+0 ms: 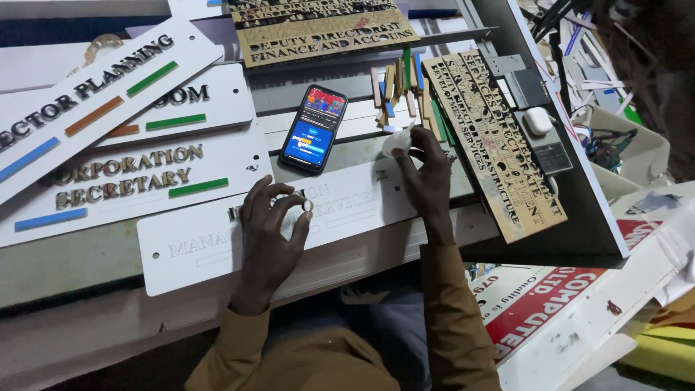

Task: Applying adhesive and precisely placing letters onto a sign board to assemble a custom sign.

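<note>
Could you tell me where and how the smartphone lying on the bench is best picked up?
Grip the smartphone across its two long edges near the middle, coming from above. It lies flat, screen up and slightly tilted, with bare bench on both sides, so fingertips can probably pinch the thin sides without touching the white sign plate below.

1. The smartphone [313,129] is lying just beyond the white sign plate [217,246], blocking the straight path forward between the two hands.
2. Finished white signs [130,166] are crowding the whole left side, overlapping each other.
3. The cut-out letter sheet [499,145] is walling off the right.
4. Loose coloured strips [398,87] are cluttering the far middle.
5. Bare bench [72,275] near-left is staying passable.
</note>
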